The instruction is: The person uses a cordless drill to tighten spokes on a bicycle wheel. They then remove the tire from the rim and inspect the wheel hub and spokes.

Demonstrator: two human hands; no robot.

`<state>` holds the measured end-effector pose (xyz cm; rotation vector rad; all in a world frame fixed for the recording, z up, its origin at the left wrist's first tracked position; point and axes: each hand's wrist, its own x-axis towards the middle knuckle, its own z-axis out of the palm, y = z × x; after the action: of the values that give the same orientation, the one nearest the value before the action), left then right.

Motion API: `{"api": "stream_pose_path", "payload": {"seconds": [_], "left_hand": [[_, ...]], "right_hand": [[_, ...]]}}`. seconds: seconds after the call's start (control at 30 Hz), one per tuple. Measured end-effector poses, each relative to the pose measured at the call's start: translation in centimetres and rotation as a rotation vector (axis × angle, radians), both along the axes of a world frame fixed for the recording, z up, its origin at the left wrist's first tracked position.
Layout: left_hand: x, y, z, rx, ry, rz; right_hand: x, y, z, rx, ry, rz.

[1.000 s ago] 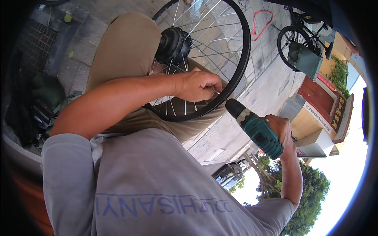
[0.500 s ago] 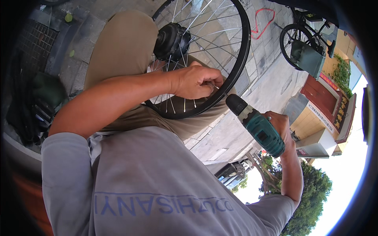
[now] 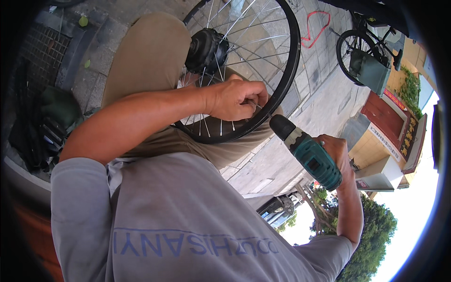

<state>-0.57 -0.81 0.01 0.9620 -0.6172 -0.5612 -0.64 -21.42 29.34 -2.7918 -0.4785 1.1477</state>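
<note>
A bicycle wheel with a black rim (image 3: pixel 296 51) and a large black hub (image 3: pixel 206 50) leans across my lap. Closed around a metal spoke (image 3: pixel 259 106) just inside the rim is my left hand (image 3: pixel 238 98); its curled fingers partly hide the spoke. My right hand (image 3: pixel 334 151) grips a green and black cordless drill (image 3: pixel 315 162), whose chuck points at the outer side of the rim. The drill's thin bit meets the rim opposite my left fingers. Several loose spoke ends (image 3: pixel 221 131) hang near the rim's lower part.
My bent knee (image 3: pixel 145 56) stands beside the hub. Dark bags (image 3: pixel 54 110) lie at the left near a floor grate (image 3: pixel 44 47). A red strap (image 3: pixel 307 40) lies on the pavement, with a parked bicycle (image 3: pixel 352 51) farther right.
</note>
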Motion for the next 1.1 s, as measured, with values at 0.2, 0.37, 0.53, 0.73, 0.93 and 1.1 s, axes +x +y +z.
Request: {"api": "stream_pose_path", "payload": {"seconds": [0.2,0.37,0.53,0.73,0.93,1.1], "left_hand": [[0.3,0.4,0.5,0.045,-0.030,-0.031],[0.0,-0.1,0.3,0.006,-0.029,0.013],[0.0,0.1,0.7,-0.020,-0.001,0.012],[0.1,0.2,0.9,-0.003,-0.007,0.005],[-0.1,-0.1,0.6,-0.039,-0.019,0.027],[-0.2,0.3,1.1,-0.037,0.015,0.019]], "right_hand": [[-0.2,-0.4,-0.1,-0.030,-0.001,0.055],[0.5,0.1,0.3,-0.053,0.043,0.070],[-0.1,0.4,0.2,-0.036,0.008,0.062],[-0.5,1.5,0.4,-0.070,-0.093,0.155],[-0.6,0.7,0.3,-0.057,-0.084,0.156],[-0.5,0.4,0.1,-0.060,-0.133,0.214]]}}
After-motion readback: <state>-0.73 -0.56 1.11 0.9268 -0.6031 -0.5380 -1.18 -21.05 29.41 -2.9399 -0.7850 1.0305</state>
